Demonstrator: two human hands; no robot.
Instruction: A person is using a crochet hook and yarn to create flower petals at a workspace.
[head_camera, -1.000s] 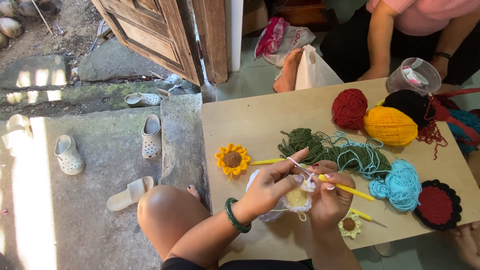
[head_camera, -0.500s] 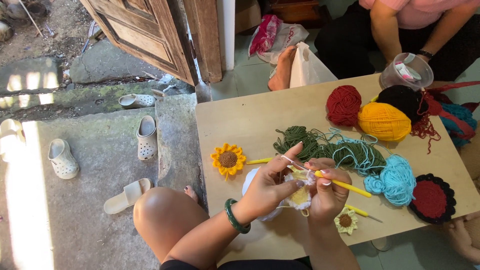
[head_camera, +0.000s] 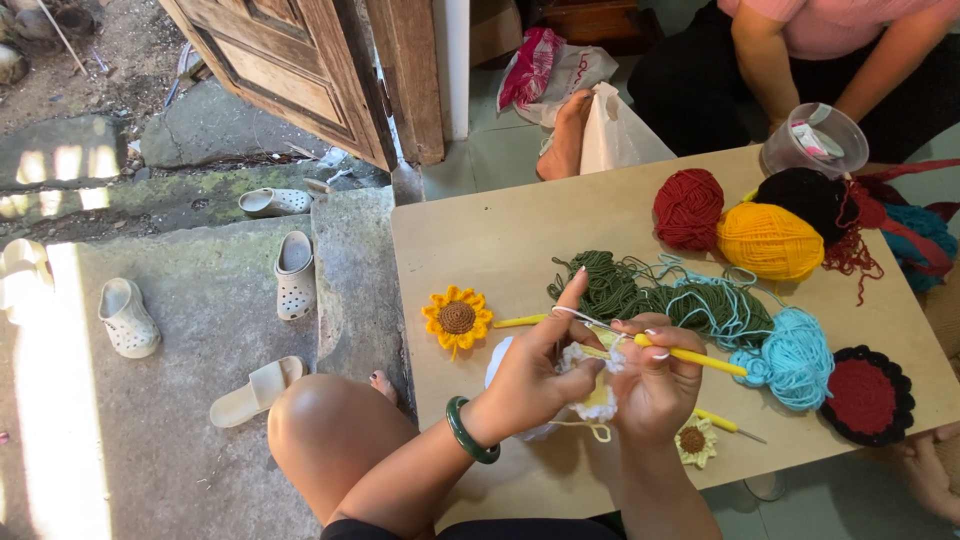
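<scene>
Near the table's (head_camera: 480, 240) front edge, the left hand (head_camera: 530, 375) pinches a white-and-yellow crochet piece (head_camera: 592, 385) steady, so the right hand (head_camera: 655, 385), fingers pressed around the yellow hook (head_camera: 690, 355), can work it.

Both forearms reaching forward and close together, left hand (head_camera: 530, 375) curled with index finger raised and thumb pinching, wrist bent slightly inward, right hand (head_camera: 655, 385) fisted beside it, fingers folded tight, knuckles up, hands touching.

Bare wooden table (head_camera: 520, 225) lies open ahead-left (only the crocheted sunflower (head_camera: 456, 317) there), yarn balls (head_camera: 768, 240) crowd the right.
</scene>
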